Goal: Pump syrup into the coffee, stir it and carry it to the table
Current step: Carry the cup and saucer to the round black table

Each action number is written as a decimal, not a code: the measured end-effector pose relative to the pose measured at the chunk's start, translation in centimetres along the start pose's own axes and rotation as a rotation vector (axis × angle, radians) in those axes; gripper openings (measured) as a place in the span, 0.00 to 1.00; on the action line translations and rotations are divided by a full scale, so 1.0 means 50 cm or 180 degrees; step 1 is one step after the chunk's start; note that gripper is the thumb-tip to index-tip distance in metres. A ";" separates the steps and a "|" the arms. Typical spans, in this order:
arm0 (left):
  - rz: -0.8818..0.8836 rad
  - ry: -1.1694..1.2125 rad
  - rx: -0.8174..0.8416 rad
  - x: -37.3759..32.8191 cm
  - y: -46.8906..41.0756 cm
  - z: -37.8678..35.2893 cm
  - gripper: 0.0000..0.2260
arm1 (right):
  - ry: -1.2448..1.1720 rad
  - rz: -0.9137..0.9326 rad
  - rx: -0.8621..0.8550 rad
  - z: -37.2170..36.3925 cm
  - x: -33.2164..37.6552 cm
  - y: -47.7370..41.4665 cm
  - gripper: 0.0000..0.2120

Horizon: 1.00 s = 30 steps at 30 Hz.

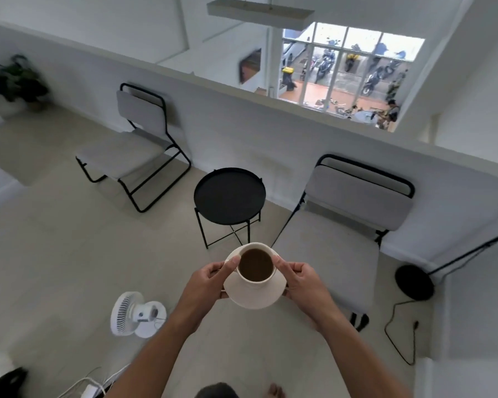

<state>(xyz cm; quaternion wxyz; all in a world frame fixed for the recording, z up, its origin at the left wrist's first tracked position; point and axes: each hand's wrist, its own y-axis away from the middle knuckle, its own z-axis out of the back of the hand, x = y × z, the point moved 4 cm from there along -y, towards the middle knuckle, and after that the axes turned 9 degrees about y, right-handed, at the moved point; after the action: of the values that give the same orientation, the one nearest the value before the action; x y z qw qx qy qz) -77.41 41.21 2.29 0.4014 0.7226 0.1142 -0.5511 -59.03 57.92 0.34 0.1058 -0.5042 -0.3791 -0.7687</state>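
A white cup of dark coffee (256,267) sits on a white saucer (256,297), held in the air in front of me above the floor. My left hand (210,280) grips the saucer's left edge, thumb on the rim. On the other side my right hand (302,278) holds the right edge the same way. A small round black side table (229,195) with a raised rim stands just beyond the cup, between two chairs. No syrup pump or spoon is in view.
Two grey chairs with black frames stand against the low white wall, one to the left (138,145) and one to the right (354,222) of the table. A white floor fan (135,313) stands at lower left. A black lamp base (414,278) with a cable lies at right.
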 end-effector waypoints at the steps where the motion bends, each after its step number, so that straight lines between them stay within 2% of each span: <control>1: 0.0009 0.0009 -0.0021 -0.007 -0.015 0.003 0.28 | 0.0052 0.0003 0.0054 -0.005 0.010 -0.020 0.43; 9: -0.0009 0.0096 -0.0138 -0.068 -0.177 0.048 0.30 | 0.0200 -0.0037 0.0085 -0.045 0.097 -0.183 0.45; 14: 0.0019 0.0099 -0.0114 -0.123 -0.286 0.078 0.30 | 0.0151 -0.0031 -0.0059 -0.078 0.154 -0.280 0.35; 21: 0.0087 -0.0034 0.0054 -0.195 -0.444 0.128 0.35 | -0.0076 -0.0220 -0.0060 -0.130 0.218 -0.417 0.46; 25: 0.0132 -0.0132 0.0087 -0.229 -0.537 0.152 0.37 | -0.0125 -0.0308 -0.0125 -0.152 0.253 -0.490 0.36; 28: 0.0160 -0.0141 0.0131 -0.251 -0.598 0.163 0.35 | -0.0196 -0.0383 -0.0134 -0.167 0.277 -0.546 0.39; 30: 0.0191 -0.0123 0.0146 -0.263 -0.641 0.169 0.33 | -0.0211 -0.0418 -0.0124 -0.174 0.296 -0.586 0.37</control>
<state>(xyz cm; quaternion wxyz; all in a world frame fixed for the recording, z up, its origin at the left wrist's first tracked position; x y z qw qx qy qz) -107.64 59.79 -1.20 0.4031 0.7239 0.0720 -0.5552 -87.97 75.38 -2.74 0.0327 -0.5054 -0.3996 -0.7640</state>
